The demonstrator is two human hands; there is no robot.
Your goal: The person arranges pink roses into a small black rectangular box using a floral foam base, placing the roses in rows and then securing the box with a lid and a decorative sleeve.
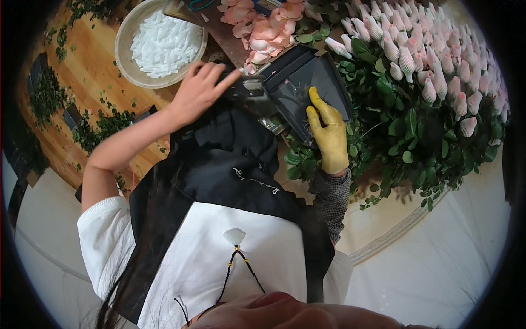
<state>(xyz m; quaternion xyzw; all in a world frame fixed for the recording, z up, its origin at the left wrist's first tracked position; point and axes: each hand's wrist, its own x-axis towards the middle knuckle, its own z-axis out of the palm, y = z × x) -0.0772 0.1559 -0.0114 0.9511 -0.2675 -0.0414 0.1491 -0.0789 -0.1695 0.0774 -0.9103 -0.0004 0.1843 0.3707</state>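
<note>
My bare left hand [203,90] reaches to a dark, glossy object [244,88] at upper centre; its fingers are spread and slightly bent, the thumb mostly hidden. My right hand [329,131], in a yellow glove, has its thumb and forefinger over a dark grey tray-like piece [296,77], gripping it; its other fingers are mostly hidden. A black apron [219,170] lies below both hands. Pink petals [263,33] are heaped just beyond the dark pieces.
A round bowl [123,46] of white sleeve-like pieces stands at the upper left, on a wooden surface [87,49] scattered with leaves and dark containers [71,118]. Many pink roses in white nets [427,66] with dense foliage [405,137] fill the right. Scissors [200,4] lie at the top.
</note>
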